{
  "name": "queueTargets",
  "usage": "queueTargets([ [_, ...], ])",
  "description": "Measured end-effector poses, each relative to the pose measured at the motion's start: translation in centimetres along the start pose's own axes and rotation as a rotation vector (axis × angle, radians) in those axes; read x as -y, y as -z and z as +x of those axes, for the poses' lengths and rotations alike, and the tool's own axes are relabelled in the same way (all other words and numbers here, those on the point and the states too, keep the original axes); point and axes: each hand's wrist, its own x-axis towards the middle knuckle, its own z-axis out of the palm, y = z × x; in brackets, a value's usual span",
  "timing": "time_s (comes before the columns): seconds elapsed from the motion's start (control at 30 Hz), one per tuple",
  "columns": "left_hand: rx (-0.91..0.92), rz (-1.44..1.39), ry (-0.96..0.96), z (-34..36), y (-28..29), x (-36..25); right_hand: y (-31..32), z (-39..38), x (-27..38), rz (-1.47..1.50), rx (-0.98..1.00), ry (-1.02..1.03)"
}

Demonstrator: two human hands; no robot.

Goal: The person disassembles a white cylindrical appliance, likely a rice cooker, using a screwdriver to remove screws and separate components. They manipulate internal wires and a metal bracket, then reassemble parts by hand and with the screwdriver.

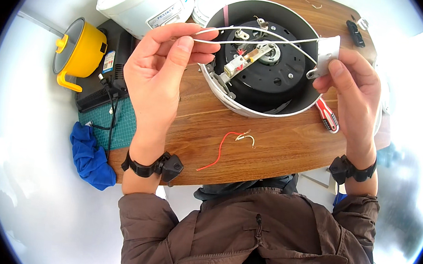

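Left of the round, white-rimmed metal housing [253,112] with a black interior, the left hand [156,70] pinches a thin white wire [233,43], stretched across above the housing. A thin red wire [220,150] lies in front of the housing. At the housing's right, a small flat white plate [328,52], reached by the white wire, is gripped between the right hand's [358,86] thumb and fingers.

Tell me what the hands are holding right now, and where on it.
The left hand pinches a white wire at its left-hand stretch; the right hand grips a small pale plate by its right edge.
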Motion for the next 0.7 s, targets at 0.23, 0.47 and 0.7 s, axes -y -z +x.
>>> queueTargets([
  [0.23, -0.082, 0.05, -0.033, 0.3, -0.6, 0.0, 0.0, 0.4, 0.3, 0.022, 0.003, -0.011],
  [0.47, -0.094, 0.155, -0.11, 1.6, -0.8, 0.3, 0.1, 1.7, 0.5, -0.069, -0.017, -0.075],
  [0.7, -0.197, 0.275, -0.061, 3.1, -1.7, 0.8, 0.9, 2.4, -0.1, -0.113, 0.001, -0.138],
])
